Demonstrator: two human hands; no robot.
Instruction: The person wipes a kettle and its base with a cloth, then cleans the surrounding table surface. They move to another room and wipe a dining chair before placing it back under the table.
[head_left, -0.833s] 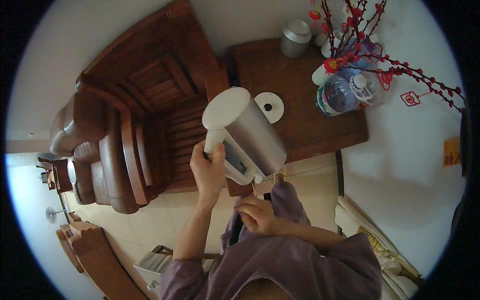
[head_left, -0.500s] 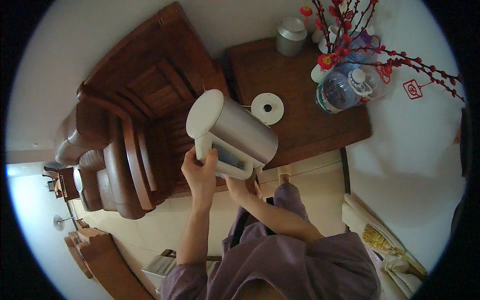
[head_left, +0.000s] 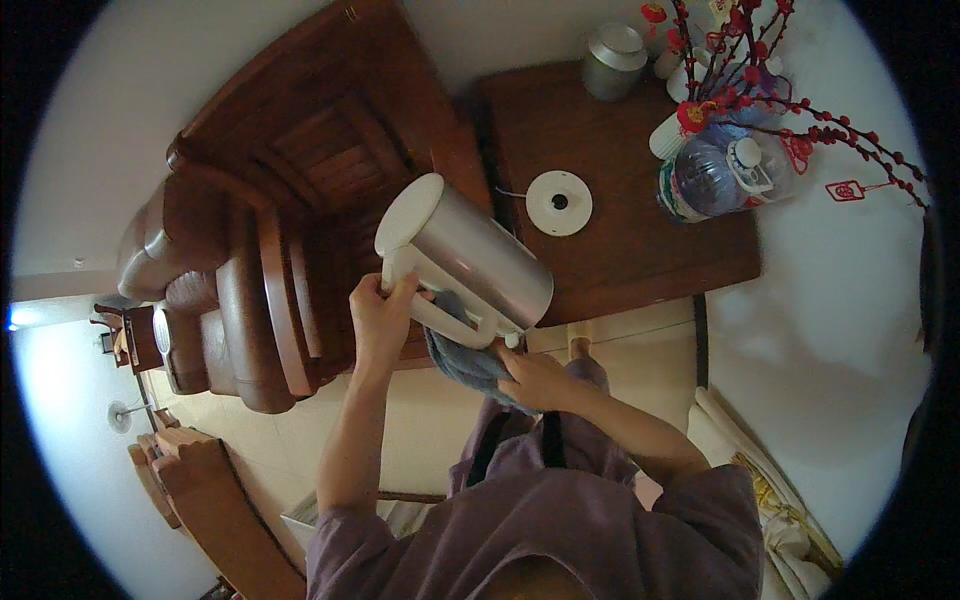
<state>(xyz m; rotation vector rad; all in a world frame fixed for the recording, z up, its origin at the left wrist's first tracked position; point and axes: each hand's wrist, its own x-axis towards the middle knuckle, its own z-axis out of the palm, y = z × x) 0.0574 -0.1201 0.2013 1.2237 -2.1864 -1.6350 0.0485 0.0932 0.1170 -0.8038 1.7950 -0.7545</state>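
Note:
A silver and white electric kettle (head_left: 482,258) is held tilted in the air, its white lid toward the upper left. My left hand (head_left: 382,315) is closed around the lid end of its white handle. Just below the kettle's base, my right hand (head_left: 535,378) grips a grey-blue cloth (head_left: 462,355). Part of that cloth runs up behind the handle and shows through its opening. Behind the kettle, the round white kettle base (head_left: 559,203) lies on the wooden side table (head_left: 640,262), its cord leading left.
On the table are a grey lidded canister (head_left: 614,62), a large clear water bottle (head_left: 708,178) and red-blossom branches (head_left: 800,105) reaching right. To the left stands a carved wooden armchair (head_left: 320,150), beside brown leather seating (head_left: 240,315). A cream curtain (head_left: 730,440) hangs at lower right.
My right hand has drawn the cloth out from behind the handle toward the lower right, so more of it shows. The kettle stays in my left hand. The view has shifted slightly.

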